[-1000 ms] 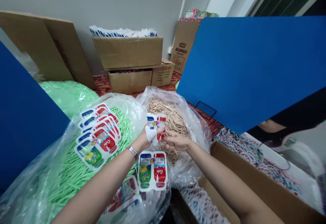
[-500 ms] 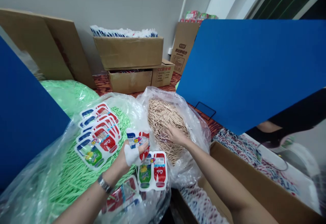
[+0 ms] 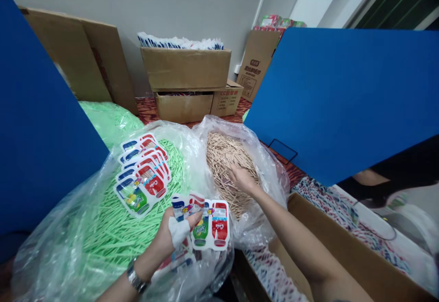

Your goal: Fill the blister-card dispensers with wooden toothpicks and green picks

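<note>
My left hand (image 3: 171, 233), with a white wrap around it and a watch (image 3: 137, 277) on the wrist, is shut on a printed plastic pouch (image 3: 187, 207). Directly beside it is a flat pouch (image 3: 211, 226) with green Sprite and red Cola jar pictures. My right hand (image 3: 244, 179) reaches into a heap of thin tan sticks (image 3: 224, 148), fingers stretched out and partly hidden; no held stick can be made out. A fanned stack of matching pouches (image 3: 144, 174) lies on the thin green sticks (image 3: 113, 233) in a clear bag (image 3: 65, 219).
Blue panels (image 3: 343, 96) stand at both sides. Cardboard boxes (image 3: 185, 68) are stacked by the wall. An open carton (image 3: 343, 242) with patterned packs (image 3: 270, 270) is at lower right. A person's dark-clothed arm (image 3: 404, 164) shows beyond the right panel.
The view has shifted, moving the background rightward. My left hand and its pouch are lower, now overlapping the flat pouch's left edge. My right hand stays in the tan sticks.
</note>
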Available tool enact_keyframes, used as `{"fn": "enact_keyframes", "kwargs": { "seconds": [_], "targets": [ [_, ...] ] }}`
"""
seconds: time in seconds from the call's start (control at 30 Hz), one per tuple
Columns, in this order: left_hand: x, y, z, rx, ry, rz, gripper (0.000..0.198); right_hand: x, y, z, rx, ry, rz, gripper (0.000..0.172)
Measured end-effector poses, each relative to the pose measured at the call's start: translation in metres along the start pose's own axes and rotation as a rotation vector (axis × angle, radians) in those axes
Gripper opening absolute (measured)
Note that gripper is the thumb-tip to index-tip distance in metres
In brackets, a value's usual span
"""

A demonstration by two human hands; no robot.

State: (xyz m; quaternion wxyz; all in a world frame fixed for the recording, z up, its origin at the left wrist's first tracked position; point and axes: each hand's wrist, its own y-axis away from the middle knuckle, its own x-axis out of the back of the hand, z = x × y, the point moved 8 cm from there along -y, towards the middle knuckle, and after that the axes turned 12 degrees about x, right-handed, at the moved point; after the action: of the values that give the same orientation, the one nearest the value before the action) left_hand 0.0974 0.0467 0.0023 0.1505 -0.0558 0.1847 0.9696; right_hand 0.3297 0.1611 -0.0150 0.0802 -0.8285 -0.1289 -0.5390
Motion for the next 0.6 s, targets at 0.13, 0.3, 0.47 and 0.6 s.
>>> {"fn": "enact_keyframes", "kwargs": {
  "seconds": [0.13,0.3,0.47,0.6],
  "targets": [
    [0.008,0.001,-0.008,-0.006,-0.009,0.093,0.027,0.016,0.007,-0.040,0.032,-0.714,0.261,0.029],
    [0.009,0.003,-0.006,-0.112,-0.067,0.167,0.021,0.044,0.025,-0.125,0.207,-1.442,0.527,0.032],
    [0.015,0.009,-0.003,-0.196,-0.112,0.225,0.015,0.062,0.043,-0.180,0.421,-1.359,0.658,0.020],
    [0.022,0.014,0.002,-0.252,-0.173,0.273,0.015,0.054,0.047,-0.194,0.495,-1.278,0.669,0.014]
  ]
}}
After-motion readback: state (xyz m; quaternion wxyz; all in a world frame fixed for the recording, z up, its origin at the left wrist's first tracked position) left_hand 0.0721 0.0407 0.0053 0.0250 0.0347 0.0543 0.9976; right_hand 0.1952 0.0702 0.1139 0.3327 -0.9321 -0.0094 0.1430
